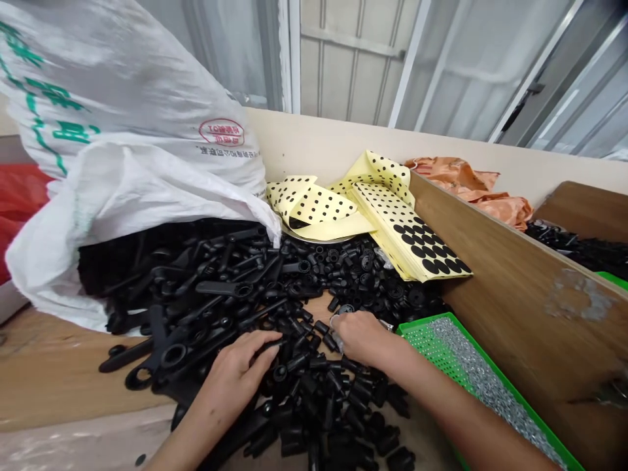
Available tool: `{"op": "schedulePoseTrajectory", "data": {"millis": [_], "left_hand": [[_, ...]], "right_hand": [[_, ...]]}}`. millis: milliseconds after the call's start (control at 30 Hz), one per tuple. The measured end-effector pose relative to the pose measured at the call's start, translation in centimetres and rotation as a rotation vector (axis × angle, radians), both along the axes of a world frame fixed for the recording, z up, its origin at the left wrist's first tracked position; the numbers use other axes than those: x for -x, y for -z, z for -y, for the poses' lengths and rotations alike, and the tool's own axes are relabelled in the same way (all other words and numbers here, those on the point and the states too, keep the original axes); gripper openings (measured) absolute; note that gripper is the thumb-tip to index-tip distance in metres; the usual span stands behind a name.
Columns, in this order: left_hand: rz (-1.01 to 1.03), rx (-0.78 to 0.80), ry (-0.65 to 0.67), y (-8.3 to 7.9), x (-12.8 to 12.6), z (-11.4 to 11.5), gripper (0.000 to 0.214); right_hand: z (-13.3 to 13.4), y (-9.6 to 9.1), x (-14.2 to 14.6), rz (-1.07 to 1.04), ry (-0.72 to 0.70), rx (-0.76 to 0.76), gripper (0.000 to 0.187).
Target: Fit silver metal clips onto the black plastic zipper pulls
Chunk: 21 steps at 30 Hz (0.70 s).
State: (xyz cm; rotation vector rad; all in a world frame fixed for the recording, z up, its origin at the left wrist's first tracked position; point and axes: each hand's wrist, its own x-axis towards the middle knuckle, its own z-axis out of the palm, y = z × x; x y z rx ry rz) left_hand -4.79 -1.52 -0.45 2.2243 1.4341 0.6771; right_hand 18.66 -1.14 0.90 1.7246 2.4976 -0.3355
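Observation:
My left hand [245, 360] is over the pile, thumb and forefinger closed on a black plastic part [269, 345] that is mostly covered by the fingers. To its right, my right hand [360, 335] reaches down with curled fingers; what the fingertips hold, if anything, is hidden. Small black cylindrical parts [358, 392] lie loose beneath and between both hands. Long black handles with ring ends [223, 288] are heaped left of them and spill from a white woven bag [161, 176]. Round black caps [366, 278] are piled beyond my right hand.
A green perforated tray [426, 347] of small metal pieces [471, 356] stands under my right forearm. Yellow sheets with black round stickers [417, 242] lean by a wooden divider [515, 275]. Behind it are orange bags [481, 190]. Red material [22, 203] is at far left.

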Motion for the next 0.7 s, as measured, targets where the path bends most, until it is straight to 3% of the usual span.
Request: {"op": "schedulePoseTrajectory", "data": {"millis": [133,300,500,600,700], "left_hand": [[-0.034,-0.103,0.066,-0.2,0.0,-0.3,0.027],[-0.104,-0.116,0.138,-1.9,-0.6,-1.1,0.025],[-0.254,0.025,0.283,-3.6,-6.6,-4.1,0.021],[-0.313,0.064,0.282,-2.9,-9.9,-6.1,0.013],[-0.369,0.095,0.261,-1.7,-11.8,-7.6,0.023]], "right_hand": [[-1.0,0.0,1.3,0.029,-0.015,0.041,0.023],[-1.3,0.1,1.3,-0.019,-0.004,0.033,0.022],[-0.3,-0.2,-1.9,-0.219,0.035,-0.05,0.019],[0.0,-0.4,-3.2,-0.332,0.055,-0.076,0.017],[0.1,-0.5,-4.1,-0.428,0.068,-0.102,0.019]]}}
